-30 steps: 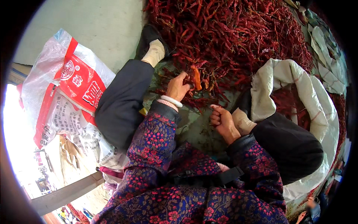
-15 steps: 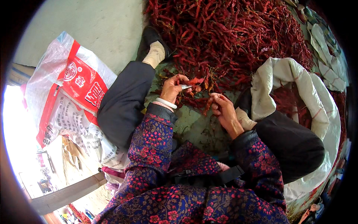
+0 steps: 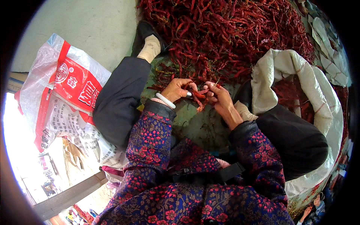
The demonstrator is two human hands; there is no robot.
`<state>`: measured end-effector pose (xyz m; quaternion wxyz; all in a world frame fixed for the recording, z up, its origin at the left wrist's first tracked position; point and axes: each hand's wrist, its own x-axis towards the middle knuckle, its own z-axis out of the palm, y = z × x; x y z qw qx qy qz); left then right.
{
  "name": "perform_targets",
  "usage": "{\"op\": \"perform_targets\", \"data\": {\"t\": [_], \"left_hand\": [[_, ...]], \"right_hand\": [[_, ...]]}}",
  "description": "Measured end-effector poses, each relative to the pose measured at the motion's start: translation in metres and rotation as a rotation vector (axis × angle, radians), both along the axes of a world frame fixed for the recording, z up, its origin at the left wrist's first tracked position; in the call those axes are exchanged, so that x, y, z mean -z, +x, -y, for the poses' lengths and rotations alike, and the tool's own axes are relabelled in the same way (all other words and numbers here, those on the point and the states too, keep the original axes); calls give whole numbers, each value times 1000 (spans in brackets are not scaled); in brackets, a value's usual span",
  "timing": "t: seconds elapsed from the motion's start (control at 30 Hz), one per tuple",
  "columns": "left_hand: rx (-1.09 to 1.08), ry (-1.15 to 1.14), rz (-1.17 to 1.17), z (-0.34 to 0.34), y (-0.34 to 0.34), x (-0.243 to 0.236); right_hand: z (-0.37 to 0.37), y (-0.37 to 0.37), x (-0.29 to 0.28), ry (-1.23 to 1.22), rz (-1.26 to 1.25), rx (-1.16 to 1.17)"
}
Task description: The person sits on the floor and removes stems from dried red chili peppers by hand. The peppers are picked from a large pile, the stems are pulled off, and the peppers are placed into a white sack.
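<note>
Several dried red chilies (image 3: 199,98) are gripped in my left hand (image 3: 175,90), their tips hanging out past the fingers. A small silvery metal piece (image 3: 189,94) shows at that hand's thumb, and a white bangle (image 3: 165,100) circles the wrist. Close beside it, my right hand (image 3: 222,100) pinches a chili between thumb and fingertips, next to the bunch. Just beyond both hands spreads a large heap of dried red chilies (image 3: 225,32); loose ones lie at its near edge.
An open white woven sack (image 3: 268,80) with a rolled rim stands by my right leg, red chilies inside. A white and red printed sack (image 3: 80,80) lies left of my left leg. My bent legs flank the work area. A wooden bar (image 3: 71,195) is at lower left.
My right hand has moved up and inward, and the two hands are now closer together. The chilies in my left hand now hang lower toward me. The whole view has shifted slightly.
</note>
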<state>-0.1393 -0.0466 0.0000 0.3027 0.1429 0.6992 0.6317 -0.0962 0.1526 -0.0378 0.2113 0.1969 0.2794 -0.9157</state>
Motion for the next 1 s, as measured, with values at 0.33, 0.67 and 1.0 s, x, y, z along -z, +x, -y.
{"op": "perform_targets", "data": {"t": [0.33, 0.67, 1.0], "left_hand": [[-168, -985, -727, 13, 10, -14], [136, -809, -766, -20, 76, -9], [114, -673, -708, -18, 79, 2]], "right_hand": [[-8, 7, -16, 594, -304, -290], [13, 28, -25, 1128, -625, -637], [15, 35, -32, 1399, -784, -735]]}}
